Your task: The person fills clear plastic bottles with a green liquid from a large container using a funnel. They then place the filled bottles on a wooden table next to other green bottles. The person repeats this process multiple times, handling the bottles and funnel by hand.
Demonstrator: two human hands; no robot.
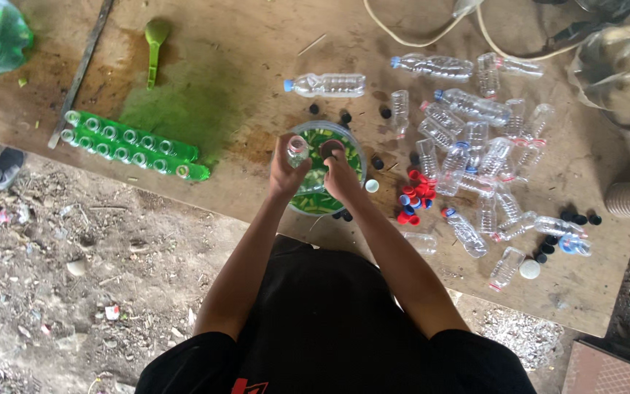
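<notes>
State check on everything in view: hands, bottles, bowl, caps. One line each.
left hand: holds small clear bottle, upright, uncapped, over the bowl
right hand: over the bowl, fingers around a dark round item
bowl: holds green material
green bottles: filled, uncapped, two rows
clear bottles: empty, mostly lying on their sides
red caps: loose pile
green spoon: lying on table

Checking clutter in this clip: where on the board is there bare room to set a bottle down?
Bare wood lies between the green spoon and the capped bottle, and near the board's far edge. It is crowded right of the bowl: empty bottles and red caps.
</notes>
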